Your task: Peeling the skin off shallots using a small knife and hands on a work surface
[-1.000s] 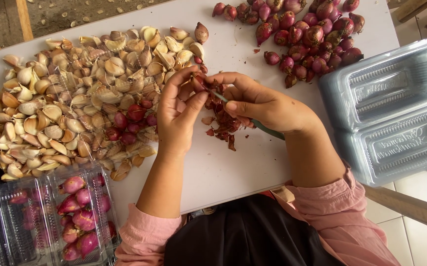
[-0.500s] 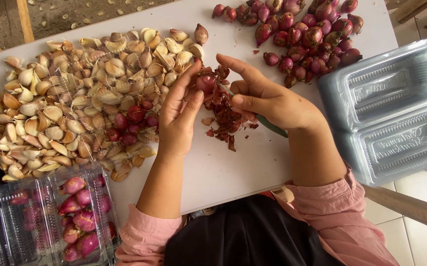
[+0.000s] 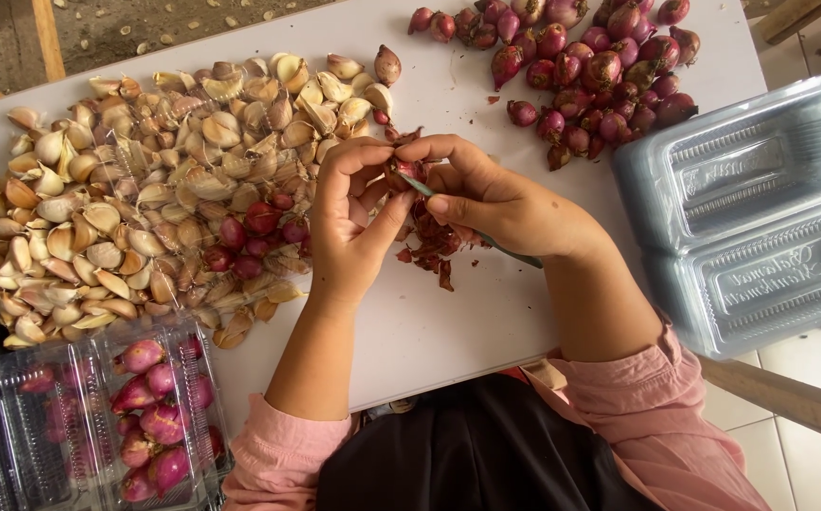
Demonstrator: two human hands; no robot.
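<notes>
My left hand (image 3: 352,220) and my right hand (image 3: 495,201) meet over the middle of the white table (image 3: 448,322). Between the fingers of both hands is a small red shallot (image 3: 397,173). My right hand also grips a thin green-handled knife (image 3: 510,251), its blade at the shallot. Red shallot skins (image 3: 434,248) lie in a small heap under my hands. A few peeled shallots (image 3: 251,232) rest just left of my left hand, at the edge of the garlic pile.
A big pile of garlic cloves (image 3: 126,199) covers the left of the table. Unpeeled shallots (image 3: 585,66) are heaped at the top right. Empty clear plastic trays (image 3: 760,213) sit at the right. A clear box with peeled shallots (image 3: 150,416) stands at the bottom left.
My hands have drawn closer together around the shallot. The right hand's fingers have curled in and the knife blade has come up to the shallot.
</notes>
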